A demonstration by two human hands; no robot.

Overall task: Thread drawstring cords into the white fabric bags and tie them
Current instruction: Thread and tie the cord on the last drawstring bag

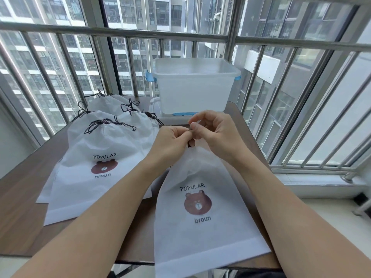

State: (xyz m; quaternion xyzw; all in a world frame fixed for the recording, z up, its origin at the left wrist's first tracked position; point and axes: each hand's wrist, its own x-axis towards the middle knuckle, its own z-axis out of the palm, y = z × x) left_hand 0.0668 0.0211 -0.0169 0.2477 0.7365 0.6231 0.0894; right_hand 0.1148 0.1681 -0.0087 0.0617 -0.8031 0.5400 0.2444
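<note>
Bright flat daylight pours in through the window bars [128,63] ahead of me, so shadows on the table [26,207] are barely there. Wide-angle lens bends the bars hard near the edges. My hands look slightly soft, a bit blurry.

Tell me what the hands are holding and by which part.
Both the left hand and right hand pinch the dark cord at the gathered top of the near white bag.

Both forearms reach forward and converge at centre. Left hand [172,137] knuckles up, fingers curled, thumb and forefinger pinched together. Right hand [212,131] just beside it, fingertips touching the left's, thumb and forefinger pinched, other fingers loosely bent above.
</note>
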